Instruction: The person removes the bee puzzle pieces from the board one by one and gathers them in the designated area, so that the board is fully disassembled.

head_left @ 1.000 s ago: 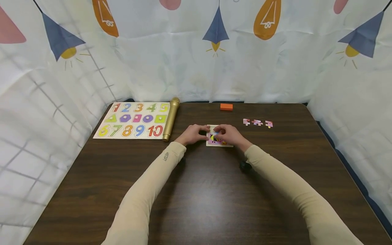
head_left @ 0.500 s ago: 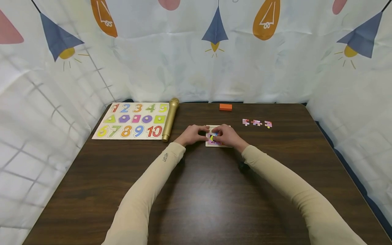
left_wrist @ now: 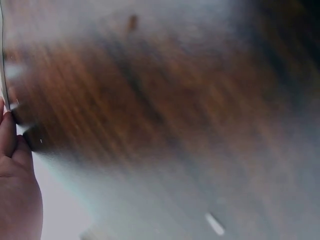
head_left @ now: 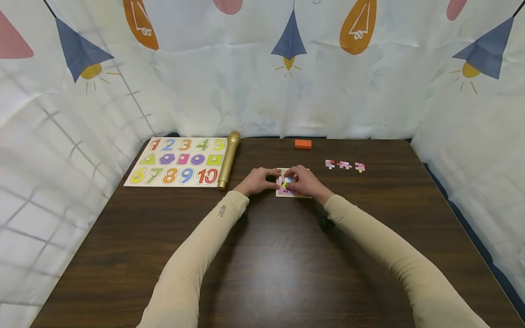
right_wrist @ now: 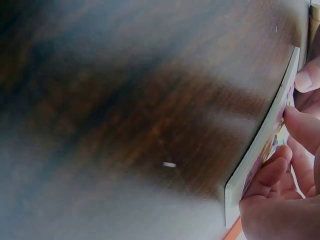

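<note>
A small jigsaw puzzle board [head_left: 283,196] with a pale frame and a colourful picture lies flat at the table's middle. My left hand [head_left: 259,180] holds its left edge between thumb and fingers; the left wrist view shows only part of that hand [left_wrist: 19,200]. Over the picture, my right hand [head_left: 308,182] has thumb and fingertips bent onto a jigsaw piece, mostly hidden beneath them. From the right wrist view, the right hand [right_wrist: 280,212] touches the picture beside the left thumb [right_wrist: 304,81]. Three loose jigsaw pieces [head_left: 344,165] lie in a row to the right.
A board of coloured numbers and shapes [head_left: 176,166] lies at the back left. A gold microphone [head_left: 229,160] runs along its right edge. Near the back edge is an orange block [head_left: 303,144]. Patterned curtain [head_left: 242,82] hangs behind the dark wooden table [head_left: 266,255].
My right hand has shifted slightly left over the puzzle picture, its fingertips now nearer the left fingers. The left hand, puzzle board and loose pieces stay in place.
</note>
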A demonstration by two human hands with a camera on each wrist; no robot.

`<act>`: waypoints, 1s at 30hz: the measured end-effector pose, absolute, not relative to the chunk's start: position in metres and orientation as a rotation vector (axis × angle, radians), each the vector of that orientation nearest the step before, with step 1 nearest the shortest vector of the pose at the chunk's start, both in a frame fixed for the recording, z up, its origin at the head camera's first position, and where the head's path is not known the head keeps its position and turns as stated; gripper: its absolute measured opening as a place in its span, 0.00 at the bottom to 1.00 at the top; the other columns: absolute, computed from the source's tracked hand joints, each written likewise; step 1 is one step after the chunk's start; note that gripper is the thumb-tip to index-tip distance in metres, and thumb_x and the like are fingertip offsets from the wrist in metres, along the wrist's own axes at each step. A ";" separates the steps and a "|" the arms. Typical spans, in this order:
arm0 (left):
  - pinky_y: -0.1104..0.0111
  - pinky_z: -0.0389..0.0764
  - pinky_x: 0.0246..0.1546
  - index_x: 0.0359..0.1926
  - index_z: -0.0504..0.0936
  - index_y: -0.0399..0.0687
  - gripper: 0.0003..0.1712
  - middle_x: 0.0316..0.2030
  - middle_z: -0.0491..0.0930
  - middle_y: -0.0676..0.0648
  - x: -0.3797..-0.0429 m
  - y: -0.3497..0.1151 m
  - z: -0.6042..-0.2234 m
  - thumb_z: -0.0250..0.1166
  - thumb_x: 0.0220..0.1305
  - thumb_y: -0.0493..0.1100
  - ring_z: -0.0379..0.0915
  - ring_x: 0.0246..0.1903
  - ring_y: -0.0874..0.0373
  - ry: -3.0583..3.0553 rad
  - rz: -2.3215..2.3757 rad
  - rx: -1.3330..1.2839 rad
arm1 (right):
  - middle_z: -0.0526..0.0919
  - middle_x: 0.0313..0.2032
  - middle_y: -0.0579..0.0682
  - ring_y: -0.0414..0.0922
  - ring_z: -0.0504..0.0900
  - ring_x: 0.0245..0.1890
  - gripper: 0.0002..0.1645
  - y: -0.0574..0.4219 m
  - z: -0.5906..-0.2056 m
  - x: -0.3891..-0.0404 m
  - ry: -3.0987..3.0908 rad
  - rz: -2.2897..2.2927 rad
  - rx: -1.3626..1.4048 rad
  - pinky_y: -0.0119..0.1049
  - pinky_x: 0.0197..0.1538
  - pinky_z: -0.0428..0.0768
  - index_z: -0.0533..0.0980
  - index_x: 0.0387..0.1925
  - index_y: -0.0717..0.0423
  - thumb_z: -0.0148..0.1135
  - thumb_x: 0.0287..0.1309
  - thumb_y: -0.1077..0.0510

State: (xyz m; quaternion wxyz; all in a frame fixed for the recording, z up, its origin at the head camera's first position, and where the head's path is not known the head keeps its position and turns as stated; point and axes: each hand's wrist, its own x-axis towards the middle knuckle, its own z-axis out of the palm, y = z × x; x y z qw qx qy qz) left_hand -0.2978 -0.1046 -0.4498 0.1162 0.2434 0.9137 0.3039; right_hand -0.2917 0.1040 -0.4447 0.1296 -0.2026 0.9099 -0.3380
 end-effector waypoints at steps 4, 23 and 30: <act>0.61 0.65 0.65 0.61 0.79 0.47 0.27 0.65 0.72 0.51 -0.297 -0.104 -0.449 0.70 0.62 0.48 0.65 0.66 0.53 2.677 0.877 0.711 | 0.74 0.51 0.59 0.53 0.75 0.47 0.19 0.104 -0.446 -0.292 2.635 -1.020 -0.600 0.47 0.52 0.75 0.77 0.52 0.62 0.67 0.60 0.60; 0.59 0.65 0.66 0.61 0.79 0.46 0.27 0.66 0.71 0.49 -0.297 -0.104 -0.449 0.70 0.61 0.48 0.65 0.66 0.52 2.695 0.865 0.711 | 0.74 0.51 0.60 0.53 0.70 0.47 0.19 0.102 -0.447 -0.292 2.607 -1.035 -0.644 0.47 0.54 0.73 0.77 0.54 0.62 0.65 0.61 0.64; 0.59 0.65 0.65 0.61 0.80 0.46 0.28 0.65 0.72 0.49 -0.297 -0.102 -0.451 0.70 0.61 0.48 0.66 0.65 0.51 2.709 0.863 0.700 | 0.73 0.50 0.58 0.52 0.71 0.45 0.18 0.103 -0.447 -0.290 2.624 -1.055 -0.647 0.46 0.52 0.74 0.78 0.52 0.61 0.65 0.60 0.64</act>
